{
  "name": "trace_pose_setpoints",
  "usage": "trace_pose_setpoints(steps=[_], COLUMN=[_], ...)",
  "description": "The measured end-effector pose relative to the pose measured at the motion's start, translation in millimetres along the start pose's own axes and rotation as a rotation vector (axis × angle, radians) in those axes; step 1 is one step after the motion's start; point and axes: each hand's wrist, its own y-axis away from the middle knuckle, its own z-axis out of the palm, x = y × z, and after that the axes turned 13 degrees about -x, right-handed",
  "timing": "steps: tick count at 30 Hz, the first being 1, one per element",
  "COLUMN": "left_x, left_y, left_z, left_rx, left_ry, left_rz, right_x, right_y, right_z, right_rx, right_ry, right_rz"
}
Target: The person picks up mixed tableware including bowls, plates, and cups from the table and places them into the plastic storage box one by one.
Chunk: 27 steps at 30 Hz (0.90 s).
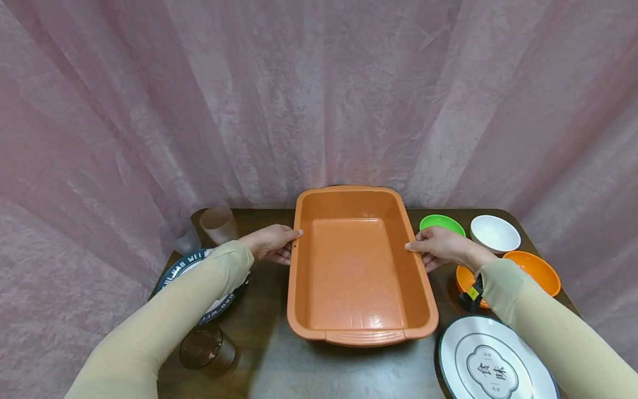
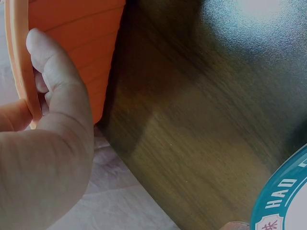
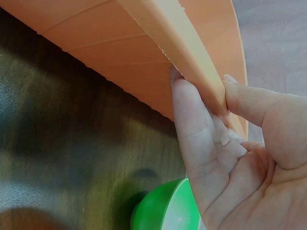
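A rectangular orange plastic basin stands in the middle of the dark wooden table, its hollow side up and nothing inside. My left hand grips its left rim, thumb over the top and fingers underneath. On the opposite side my right hand pinches the right rim the same way. In the left wrist view the thumb and fingers close round the orange rim. Just below my right hand in its wrist view is a green bowl.
Left of the basin are two frosted cups, blue-rimmed plates under my forearm and a brown glass. At right sit a white bowl, orange bowls and a white plate. A pink curtain hangs behind the table.
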Motion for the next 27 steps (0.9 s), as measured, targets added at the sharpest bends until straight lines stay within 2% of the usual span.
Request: trace_pose_setpoints(steps=[11, 14, 17, 20, 24, 27], left_x=[-0.5, -0.7, -0.3, 0.5, 3.8, 9.0], left_y=[-1.9, -2.4, -0.7, 3.1, 10.0, 19.2], left_z=[1.6, 1.6, 2.2, 3.2, 5.4, 8.1], left_rx=[0.003, 0.021, 0.061, 0.133, 0.256, 0.339], left_ry=[-0.007, -0.048, -0.17, -0.396, -0.681, -0.834], left_rz=[-0.002, 0.005, 0.026, 0.072, 0.117, 0.123], right_x=[0.6, -0.6, -1.0, -1.6, -4.4, -10.0], right_y=[0.6, 0.4, -0.8, -1.5, 3.3, 11.5], right_z=[1.2, 2.5, 5.8, 10.5, 13.4, 15.1], right_rx=[-0.001, 0.022, 0.07, 0.138, 0.262, 0.364], right_ry=[-0.004, 0.021, 0.079, 0.182, 0.402, 0.572], right_rz=[-0.012, -0.01, -0.014, -0.02, -0.04, -0.051])
